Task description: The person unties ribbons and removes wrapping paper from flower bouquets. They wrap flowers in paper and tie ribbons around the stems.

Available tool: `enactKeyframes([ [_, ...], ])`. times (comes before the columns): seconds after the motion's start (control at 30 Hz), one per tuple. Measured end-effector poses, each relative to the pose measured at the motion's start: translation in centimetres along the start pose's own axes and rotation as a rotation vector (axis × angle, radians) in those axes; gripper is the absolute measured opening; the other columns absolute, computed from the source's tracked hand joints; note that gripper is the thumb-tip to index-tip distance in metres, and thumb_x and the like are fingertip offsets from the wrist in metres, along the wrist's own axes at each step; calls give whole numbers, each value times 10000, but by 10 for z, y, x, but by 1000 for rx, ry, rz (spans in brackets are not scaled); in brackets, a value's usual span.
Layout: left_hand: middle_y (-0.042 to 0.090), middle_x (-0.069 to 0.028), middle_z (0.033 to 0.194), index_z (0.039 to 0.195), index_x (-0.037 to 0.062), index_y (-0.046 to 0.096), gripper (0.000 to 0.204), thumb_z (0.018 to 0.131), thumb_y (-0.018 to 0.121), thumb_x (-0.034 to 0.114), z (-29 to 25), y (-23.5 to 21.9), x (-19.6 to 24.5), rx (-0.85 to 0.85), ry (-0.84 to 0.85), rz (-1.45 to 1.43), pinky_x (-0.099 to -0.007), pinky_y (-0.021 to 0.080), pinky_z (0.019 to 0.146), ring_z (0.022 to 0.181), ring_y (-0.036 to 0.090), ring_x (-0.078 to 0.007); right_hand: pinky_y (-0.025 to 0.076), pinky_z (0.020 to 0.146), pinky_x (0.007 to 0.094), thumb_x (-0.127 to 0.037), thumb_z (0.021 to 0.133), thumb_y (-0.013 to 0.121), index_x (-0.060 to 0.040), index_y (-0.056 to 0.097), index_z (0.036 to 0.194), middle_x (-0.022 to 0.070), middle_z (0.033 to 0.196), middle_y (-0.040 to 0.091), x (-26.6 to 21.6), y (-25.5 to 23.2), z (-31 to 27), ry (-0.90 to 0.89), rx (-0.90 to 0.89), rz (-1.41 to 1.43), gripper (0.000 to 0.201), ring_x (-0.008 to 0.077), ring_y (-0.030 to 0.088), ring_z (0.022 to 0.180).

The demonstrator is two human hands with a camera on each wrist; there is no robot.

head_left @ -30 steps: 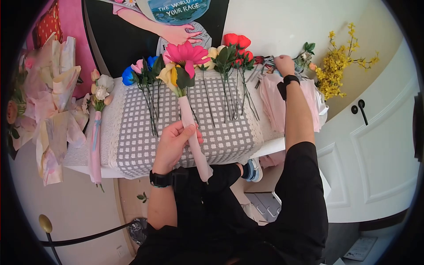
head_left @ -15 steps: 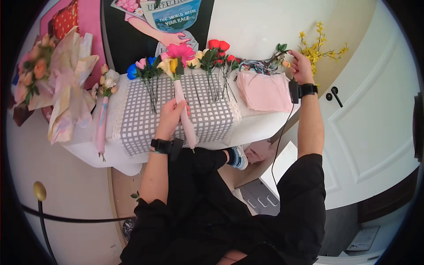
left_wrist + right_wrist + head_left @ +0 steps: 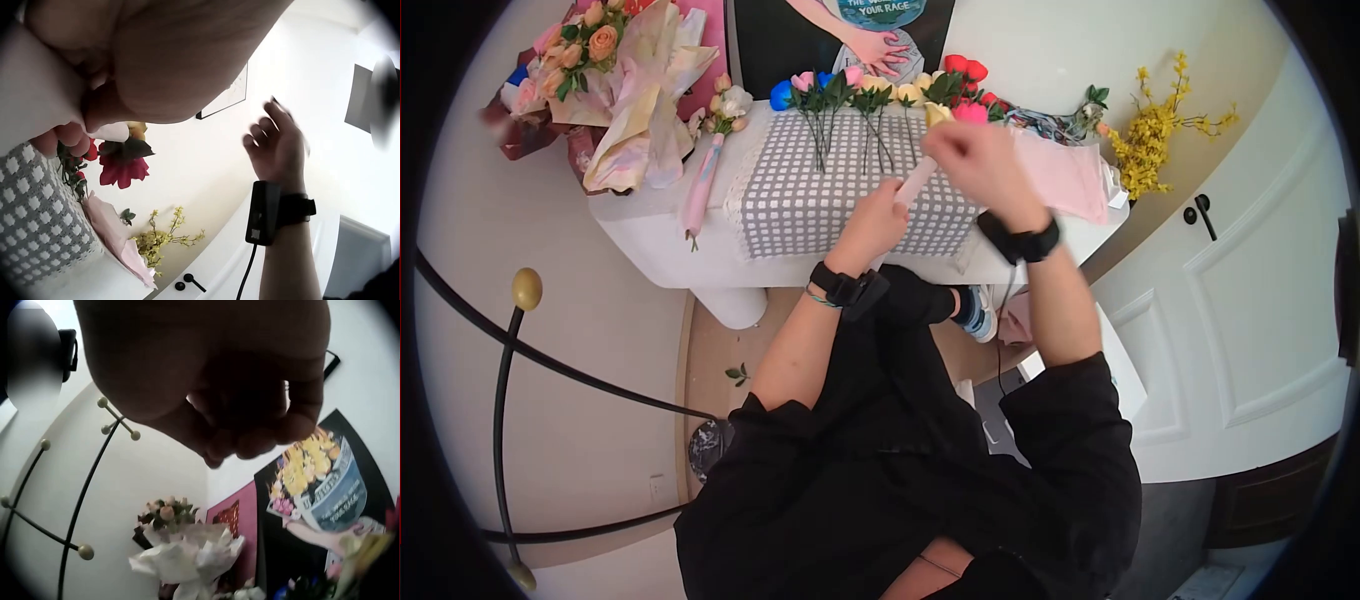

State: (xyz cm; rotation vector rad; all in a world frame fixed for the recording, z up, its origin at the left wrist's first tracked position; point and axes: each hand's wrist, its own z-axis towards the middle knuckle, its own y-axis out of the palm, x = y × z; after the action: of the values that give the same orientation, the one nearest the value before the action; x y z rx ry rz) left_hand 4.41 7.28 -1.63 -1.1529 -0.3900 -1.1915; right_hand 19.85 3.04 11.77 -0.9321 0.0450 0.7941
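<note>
The left hand [image 3: 875, 228] has its grip clamped round the pink paper wrap [image 3: 916, 184] of a small bouquet, fingers and thumb closed on the wrapped stems. The bouquet is held up above the checked cloth [image 3: 785, 215] of the bench [image 3: 640, 235], slanting: its yellow calla lily [image 3: 938, 113] and magenta flower [image 3: 124, 172] stick out beyond the grip, towards the far edge and the right end.

The right hand [image 3: 985, 170] is raised; in the head view it covers part of the flowers, but the left wrist view shows it apart from the bouquet. Its fingers are curled, thumb and forefinger together on a thin dark strip [image 3: 292, 115], too blurred to name more closely.

Along the far edge of the bench lie single stems with blue [image 3: 781, 96], cream [image 3: 880, 85] and red flowers [image 3: 966, 69], their stalks pointing to the near edge. Ribbons [image 3: 1048, 126] lie near the far right corner, with pink paper sheets [image 3: 1065, 175] just beside them at the right end. Left of the cloth lies a second wrapped bouquet [image 3: 703, 185], and a large bouquet [image 3: 635, 100] stands at the left end.
</note>
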Motion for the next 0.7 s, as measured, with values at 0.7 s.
enactKeyframes([
  [0.7, 684, -154, 825, 1065, -14, 607, 244, 857, 501, 56, -29, -20, 34, -17, 16, -29, -363, 486, 686, 749, 658, -308, 475, 603, 266, -32, 804, 659, -12, 672, 898, 61, 763, 638, 14, 63, -121, 214, 417, 215, 97, 142, 587, 647],
])
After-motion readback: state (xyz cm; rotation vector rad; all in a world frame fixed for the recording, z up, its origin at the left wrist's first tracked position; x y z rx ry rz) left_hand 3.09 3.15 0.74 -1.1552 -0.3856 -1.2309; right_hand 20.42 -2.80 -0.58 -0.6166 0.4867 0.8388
